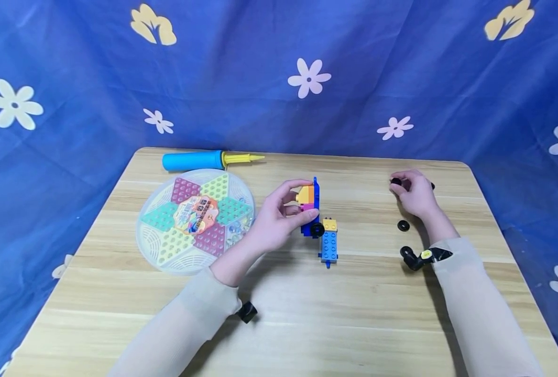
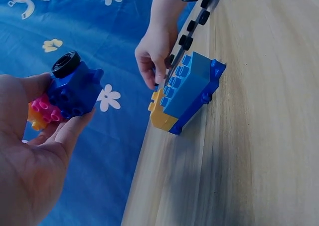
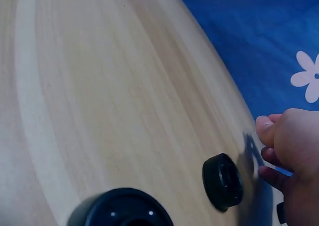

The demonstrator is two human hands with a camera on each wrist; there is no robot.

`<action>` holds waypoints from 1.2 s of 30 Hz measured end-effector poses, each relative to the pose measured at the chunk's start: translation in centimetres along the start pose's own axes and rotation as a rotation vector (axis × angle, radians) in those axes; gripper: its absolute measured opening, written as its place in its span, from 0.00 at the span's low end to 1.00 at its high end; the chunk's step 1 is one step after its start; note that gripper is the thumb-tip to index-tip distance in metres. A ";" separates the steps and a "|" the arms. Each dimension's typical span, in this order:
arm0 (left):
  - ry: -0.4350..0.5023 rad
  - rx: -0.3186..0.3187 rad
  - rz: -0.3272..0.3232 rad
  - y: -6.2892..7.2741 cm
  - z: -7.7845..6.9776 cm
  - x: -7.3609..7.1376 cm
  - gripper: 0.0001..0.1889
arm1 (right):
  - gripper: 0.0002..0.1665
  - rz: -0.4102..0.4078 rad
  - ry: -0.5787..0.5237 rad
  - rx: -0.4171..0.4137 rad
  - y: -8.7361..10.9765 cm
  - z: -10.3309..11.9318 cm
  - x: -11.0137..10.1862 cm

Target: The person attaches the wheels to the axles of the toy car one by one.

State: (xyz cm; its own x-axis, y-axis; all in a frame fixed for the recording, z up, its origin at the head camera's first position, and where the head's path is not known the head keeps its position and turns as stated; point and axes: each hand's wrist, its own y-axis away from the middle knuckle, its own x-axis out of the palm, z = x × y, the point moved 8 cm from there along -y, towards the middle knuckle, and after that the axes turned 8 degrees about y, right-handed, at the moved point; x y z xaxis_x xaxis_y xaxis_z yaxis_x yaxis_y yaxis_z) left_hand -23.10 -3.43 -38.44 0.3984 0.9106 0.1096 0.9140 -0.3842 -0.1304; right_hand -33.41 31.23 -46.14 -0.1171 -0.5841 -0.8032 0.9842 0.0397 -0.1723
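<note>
My left hand (image 1: 277, 219) grips a toy block car (image 1: 310, 209) by its sides, held up off the table. The car has a dark blue base, with pink, orange and yellow bricks on it. One black wheel (image 2: 66, 64) is fitted to the base. Just right of it, a second block car (image 1: 329, 246) lies on the table, light blue with a yellow brick and no wheels on it. At the far right, my right hand (image 1: 416, 195) pinches a black wheel (image 1: 395, 181) between thumb and fingers; the right wrist view hides that wheel.
Loose black wheels (image 1: 403, 225) (image 3: 223, 182) lie near my right hand, one partly behind it. A round Chinese checkers board (image 1: 149, 246) lies at the left, with a blue and yellow hand pump (image 1: 193, 160) behind it. A blue flowered cloth (image 1: 260, 104) hangs beyond the table.
</note>
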 end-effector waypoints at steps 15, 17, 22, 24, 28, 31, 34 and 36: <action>0.003 0.000 0.014 -0.1 -0.6 0.6 0.29 | 0.18 -0.066 -0.100 -0.061 1.1 3.3 -3.0; 0.005 -0.004 0.016 -0.1 -0.5 0.7 0.29 | 0.18 -0.077 -0.108 -0.077 1.3 3.9 -3.3; 0.006 -0.006 0.022 -0.1 -0.6 0.8 0.29 | 0.17 -0.106 -0.130 -0.135 1.9 5.6 -4.3; 0.007 -0.003 0.024 -0.2 -0.6 0.8 0.29 | 0.16 -0.122 -0.143 -0.157 2.2 6.4 -4.8; 0.003 -0.003 0.028 -0.2 -0.5 0.7 0.29 | 0.16 -0.143 -0.171 -0.192 3.0 8.1 -5.7; -0.007 -0.006 0.027 -0.2 -0.5 0.8 0.29 | 0.16 -0.151 -0.189 -0.220 3.7 9.6 -6.2; -0.013 -0.011 0.024 -0.2 -0.5 0.8 0.29 | 0.16 -0.159 -0.218 -0.262 4.3 11.2 -6.7; -0.010 -0.015 0.023 -0.2 -0.5 0.8 0.29 | 0.17 -0.166 -0.246 -0.299 4.7 12.1 -7.0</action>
State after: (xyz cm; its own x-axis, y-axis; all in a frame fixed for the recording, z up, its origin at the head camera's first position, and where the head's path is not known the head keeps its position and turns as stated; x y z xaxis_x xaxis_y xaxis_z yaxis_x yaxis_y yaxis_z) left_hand -22.90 -2.69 -37.82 0.4190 0.9029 0.0964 0.9055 -0.4076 -0.1180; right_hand -26.35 25.68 -34.46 -0.2004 -0.7769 -0.5968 0.8686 0.1409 -0.4751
